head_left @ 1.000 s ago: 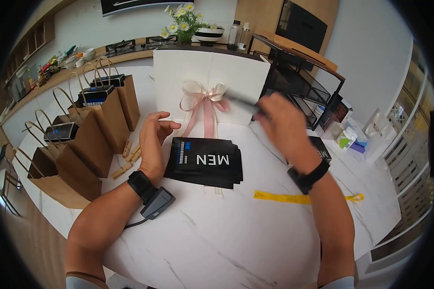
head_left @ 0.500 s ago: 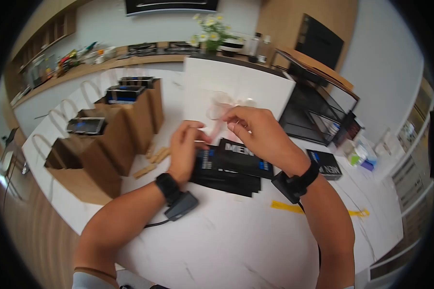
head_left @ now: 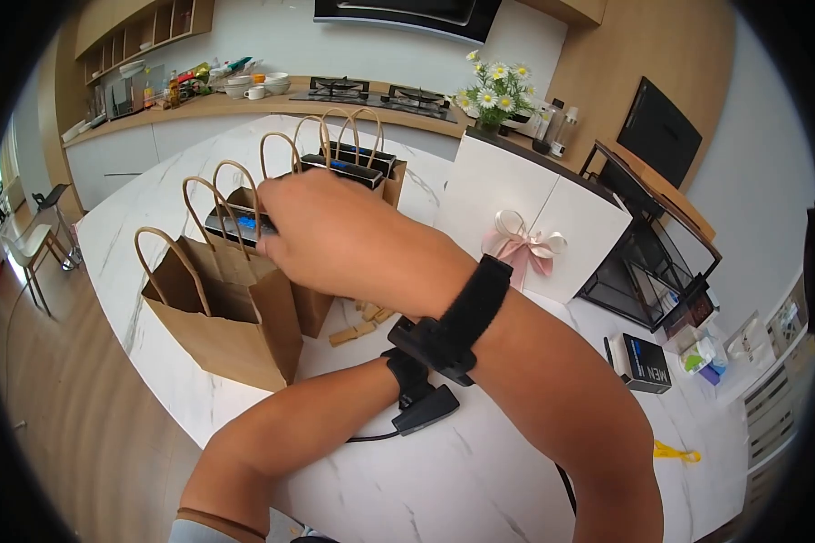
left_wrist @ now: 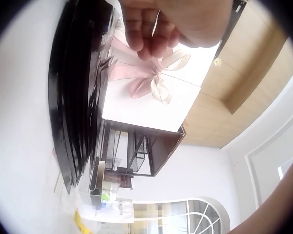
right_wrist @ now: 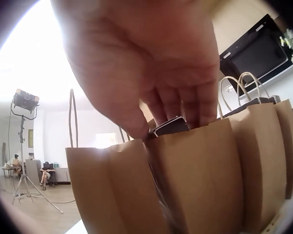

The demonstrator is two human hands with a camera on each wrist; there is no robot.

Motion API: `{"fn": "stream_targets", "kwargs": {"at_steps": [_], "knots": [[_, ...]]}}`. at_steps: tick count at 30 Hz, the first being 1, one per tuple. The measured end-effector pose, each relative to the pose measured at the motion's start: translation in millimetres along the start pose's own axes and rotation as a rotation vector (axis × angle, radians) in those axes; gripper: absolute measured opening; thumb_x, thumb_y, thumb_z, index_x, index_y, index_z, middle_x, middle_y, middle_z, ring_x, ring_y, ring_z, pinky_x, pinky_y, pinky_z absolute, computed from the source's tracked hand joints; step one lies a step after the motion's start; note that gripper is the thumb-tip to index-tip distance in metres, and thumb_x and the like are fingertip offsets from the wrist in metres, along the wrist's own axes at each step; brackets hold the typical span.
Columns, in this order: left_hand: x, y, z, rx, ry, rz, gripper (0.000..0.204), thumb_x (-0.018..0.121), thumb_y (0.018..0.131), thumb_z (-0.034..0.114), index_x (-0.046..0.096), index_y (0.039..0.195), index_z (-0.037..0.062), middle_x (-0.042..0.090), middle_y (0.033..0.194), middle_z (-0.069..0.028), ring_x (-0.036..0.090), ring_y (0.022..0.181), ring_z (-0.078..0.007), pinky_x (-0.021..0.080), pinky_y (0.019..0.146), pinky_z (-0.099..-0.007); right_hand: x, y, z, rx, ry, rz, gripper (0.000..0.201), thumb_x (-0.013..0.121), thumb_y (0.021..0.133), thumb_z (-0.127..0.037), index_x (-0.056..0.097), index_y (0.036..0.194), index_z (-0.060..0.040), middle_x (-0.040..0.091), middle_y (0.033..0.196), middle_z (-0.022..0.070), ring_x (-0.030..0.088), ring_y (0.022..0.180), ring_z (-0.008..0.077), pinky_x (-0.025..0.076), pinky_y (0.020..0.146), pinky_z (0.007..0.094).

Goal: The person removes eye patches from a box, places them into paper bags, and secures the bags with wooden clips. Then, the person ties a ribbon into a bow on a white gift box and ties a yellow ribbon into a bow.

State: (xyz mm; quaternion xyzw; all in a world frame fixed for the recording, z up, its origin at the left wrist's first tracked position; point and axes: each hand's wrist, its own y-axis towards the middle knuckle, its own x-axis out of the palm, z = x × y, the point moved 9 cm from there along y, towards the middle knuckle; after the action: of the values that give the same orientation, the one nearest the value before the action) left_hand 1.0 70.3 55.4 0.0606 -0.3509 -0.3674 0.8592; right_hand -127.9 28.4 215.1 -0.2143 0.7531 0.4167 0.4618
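Observation:
My right hand (head_left: 344, 222) reaches across to the row of brown paper bags, over a bag (right_wrist: 200, 170) that holds a black box (head_left: 231, 224). In the right wrist view its thumb and fingers come down around the box's corner at the bag's rim; I cannot tell whether they grip it. My left hand (left_wrist: 161, 24) hovers beside a pile of black sachets (left_wrist: 75, 97), fingers loosely curled and holding nothing. The right arm hides this hand and the sachets in the head view.
A white box (head_left: 552, 217) with a pink and cream bow stands behind. Wooden clothespins (head_left: 358, 328) lie by the bags. To the right are a black MEN box (head_left: 641, 364), a yellow tape (head_left: 677, 452) and a black rack (head_left: 647, 244).
My right hand laid a black sachet onto the pile, then swung left across my left arm to the paper bags. The head view has turned left.

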Motion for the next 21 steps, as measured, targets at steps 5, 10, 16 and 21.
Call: {"fn": "stream_targets", "kwargs": {"at_steps": [5, 10, 16, 21], "knots": [[0.5, 5.1, 12.9, 0.110, 0.170, 0.020, 0.025, 0.058, 0.104, 0.019, 0.058, 0.122, 0.0031, 0.068, 0.106, -0.0120, 0.067, 0.096, -0.0203, 0.054, 0.088, -0.0340, 18.2, 15.9, 11.2, 0.003, -0.026, -0.271, 0.034, 0.063, 0.097, -0.021, 0.065, 0.118, 0.0056, 0.071, 0.099, 0.0274, 0.070, 0.083, 0.0424, 0.055, 0.078, 0.0467], [-6.2, 2.4, 17.3, 0.314, 0.393, 0.112, 0.024, 0.057, 0.103, 0.019, 0.059, 0.120, 0.0017, 0.069, 0.102, -0.0125, 0.068, 0.092, -0.0194, 0.055, 0.084, -0.0337, 28.0, 31.3, 19.6, -0.032, -0.127, -0.523, 0.048, 0.059, 0.097, -0.017, 0.053, 0.139, 0.0039, 0.071, 0.105, 0.0202, 0.073, 0.084, 0.0265, 0.059, 0.078, 0.0390], [-7.2, -1.5, 21.9, 0.550, 0.662, 0.219, 0.023, 0.055, 0.103, 0.018, 0.060, 0.117, 0.0000, 0.070, 0.097, -0.0131, 0.069, 0.087, -0.0184, 0.056, 0.079, -0.0334, 38.1, 37.1, 25.6, 0.061, -0.124, -0.527, 0.037, 0.066, 0.089, -0.016, 0.065, 0.120, 0.0058, 0.072, 0.084, 0.0189, 0.072, 0.078, 0.0275, 0.056, 0.071, 0.0390], [-6.6, -9.9, 11.5, 0.711, 0.893, 0.304, 0.023, 0.054, 0.103, 0.017, 0.061, 0.114, -0.0015, 0.070, 0.092, -0.0136, 0.069, 0.083, -0.0175, 0.057, 0.074, -0.0332, 19.3, 35.8, 18.5, -0.017, -0.073, -0.168, 0.025, 0.069, 0.083, -0.016, 0.070, 0.091, 0.0076, 0.067, 0.072, 0.0255, 0.068, 0.066, 0.0361, 0.054, 0.065, 0.0420]]}}
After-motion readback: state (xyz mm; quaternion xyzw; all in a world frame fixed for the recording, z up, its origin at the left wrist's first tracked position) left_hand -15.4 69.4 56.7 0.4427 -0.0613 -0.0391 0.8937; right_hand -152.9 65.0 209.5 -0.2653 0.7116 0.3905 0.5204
